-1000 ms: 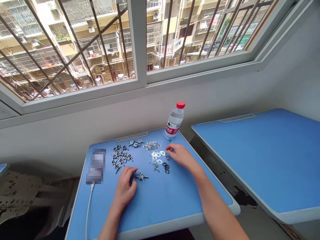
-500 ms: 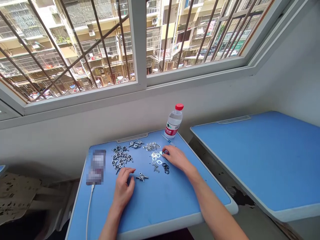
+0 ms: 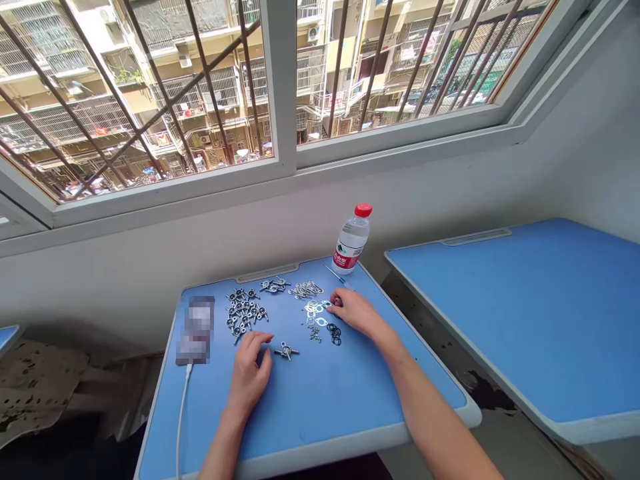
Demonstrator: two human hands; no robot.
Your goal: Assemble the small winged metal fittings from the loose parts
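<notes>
My left hand [image 3: 249, 375] lies flat on the blue desk [image 3: 310, 407], fingers stretched out, fingertips just left of a single small metal part [image 3: 286, 351]. My right hand [image 3: 357, 313] rests further back on the desk, fingers curled down beside the flat silver plates [image 3: 315, 309] and the black rubber rings [image 3: 334, 333]. What its fingertips touch is hidden. A cluster of dark metal assemblies [image 3: 244, 312] lies behind my left hand, with more silver hooks [image 3: 305, 289] further back.
A water bottle with a red cap [image 3: 353, 239] stands at the desk's back right corner. A phone [image 3: 196, 330] with a white cable [image 3: 181, 420] lies at the left. A second blue desk [image 3: 530, 313] stands to the right, across a gap. A barred window is behind.
My right hand has drawn slightly back and left toward the silver plates. My left hand has stayed put. The view has shifted a little.
</notes>
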